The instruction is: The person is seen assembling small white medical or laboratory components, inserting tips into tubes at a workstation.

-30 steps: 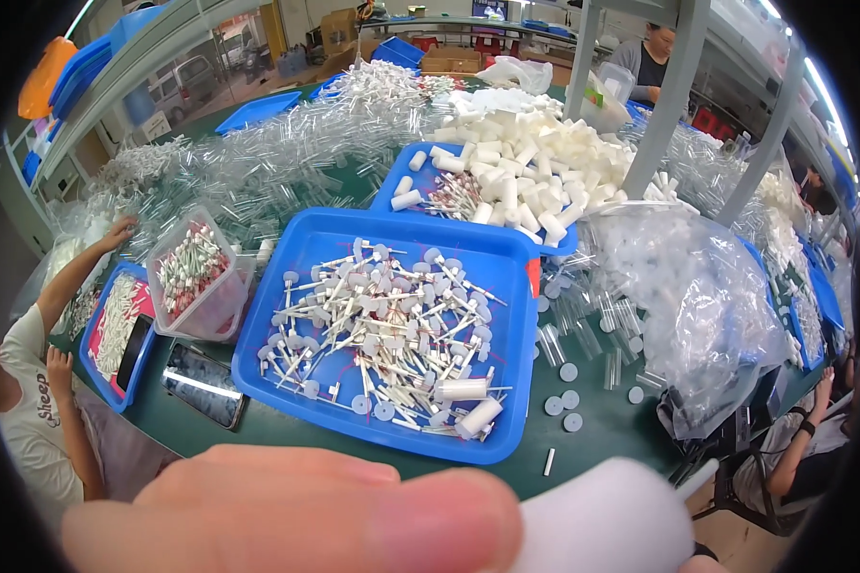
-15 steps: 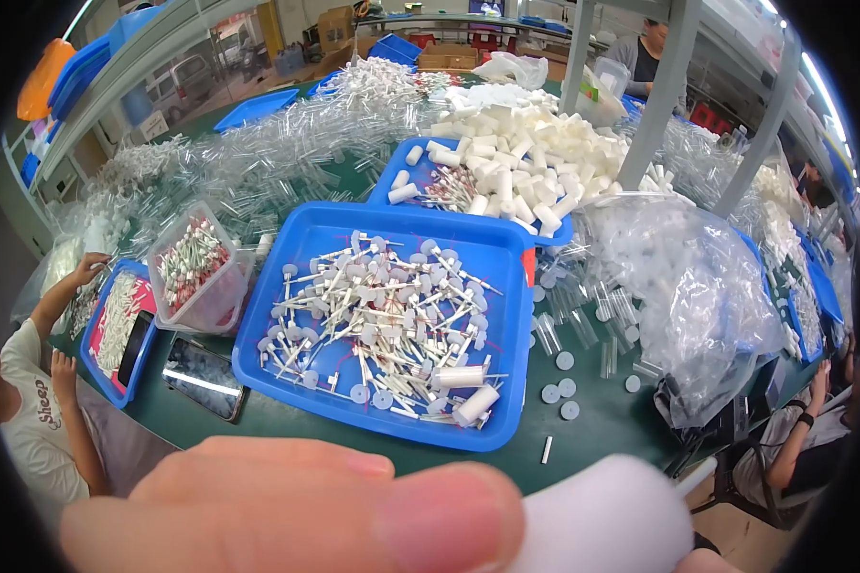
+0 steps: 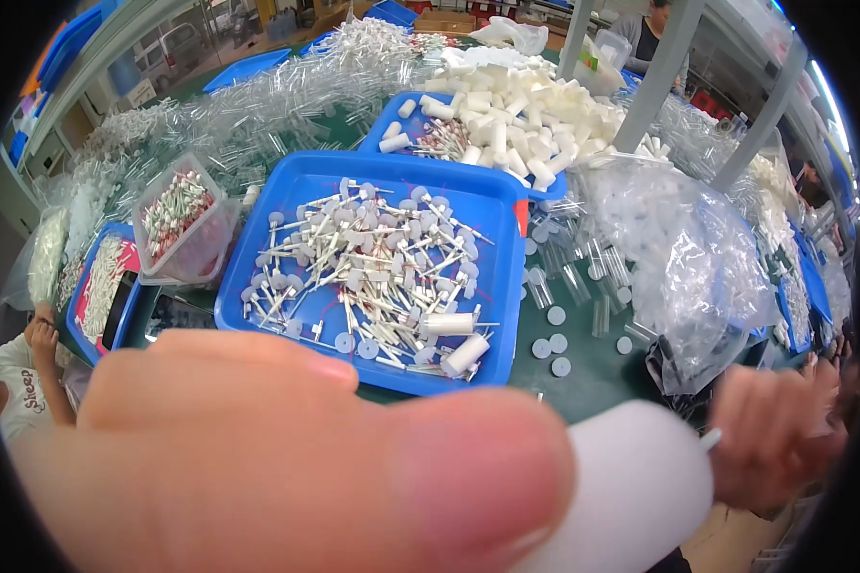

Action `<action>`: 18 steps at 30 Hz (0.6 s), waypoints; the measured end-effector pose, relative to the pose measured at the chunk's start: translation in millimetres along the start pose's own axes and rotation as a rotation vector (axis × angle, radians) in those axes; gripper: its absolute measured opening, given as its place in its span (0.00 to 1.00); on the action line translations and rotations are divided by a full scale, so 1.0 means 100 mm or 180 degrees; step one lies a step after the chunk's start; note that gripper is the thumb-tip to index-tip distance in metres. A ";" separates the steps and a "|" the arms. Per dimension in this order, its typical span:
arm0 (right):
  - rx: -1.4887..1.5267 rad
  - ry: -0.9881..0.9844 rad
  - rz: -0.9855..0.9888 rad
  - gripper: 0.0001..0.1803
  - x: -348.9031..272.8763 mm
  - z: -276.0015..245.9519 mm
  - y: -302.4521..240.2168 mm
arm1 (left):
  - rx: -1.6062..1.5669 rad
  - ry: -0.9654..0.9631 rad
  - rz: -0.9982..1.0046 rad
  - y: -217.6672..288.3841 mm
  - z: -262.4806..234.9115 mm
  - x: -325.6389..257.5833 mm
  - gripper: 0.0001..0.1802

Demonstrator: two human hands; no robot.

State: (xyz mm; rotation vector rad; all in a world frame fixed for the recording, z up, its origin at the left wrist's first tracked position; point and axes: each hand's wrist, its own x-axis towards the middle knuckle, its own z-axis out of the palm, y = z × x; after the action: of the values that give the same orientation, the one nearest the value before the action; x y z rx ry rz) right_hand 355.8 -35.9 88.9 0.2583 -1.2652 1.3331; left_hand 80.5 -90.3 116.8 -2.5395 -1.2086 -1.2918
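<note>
Large in the foreground, my left hand (image 3: pixel 334 458) is closed, with its thumb pressed on a smooth white cylinder (image 3: pixel 640 487). The tip of a thin white stick (image 3: pixel 711 439) pokes out of the cylinder's right end. Just beyond that tip, my right hand (image 3: pixel 774 435) is raised with curled fingers. Motion blurs it, and whatever it holds is hidden. Behind my left hand, a blue tray (image 3: pixel 258 186) holds many thin white sticks with grey discs (image 3: pixel 373 258). Two white cylinders on sticks (image 3: pixel 465 355) lie in its near right corner.
Loose grey discs (image 3: pixel 557 315) and clear tubes (image 3: pixel 573 284) lie right of the tray. White cylinders (image 3: pixel 506 124) heap behind it. A clear plastic bag (image 3: pixel 688 277) and metal posts (image 3: pixel 659 76) stand right. A clear box (image 3: pixel 186 253) and phone (image 3: pixel 177 315) are left. Co-workers sit at both sides.
My left hand and the white cylinder look larger and nearer. My right hand has risen into view at the right. The whole tabletop has shifted upward in the view.
</note>
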 end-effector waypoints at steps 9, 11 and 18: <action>0.1460 0.1648 0.1740 0.23 -0.01 -0.33 0.55 | -0.0071 -0.0084 -0.0063 0.00 0.05 0.01 0.18; 0.1615 0.1584 0.1697 0.23 0.02 -0.26 0.58 | -0.0051 -0.0077 -0.0101 0.00 0.00 -0.03 0.18; -0.0672 0.0922 0.1811 0.19 0.01 -0.21 0.56 | -0.0039 -0.0156 -0.0064 -0.01 0.00 0.04 0.19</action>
State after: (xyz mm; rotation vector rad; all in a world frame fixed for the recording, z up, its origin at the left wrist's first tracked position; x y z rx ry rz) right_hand 321.8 -1.6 54.0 -0.4632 -1.2620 1.6227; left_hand 81.3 -87.3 118.9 -2.5888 -1.2422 -1.2522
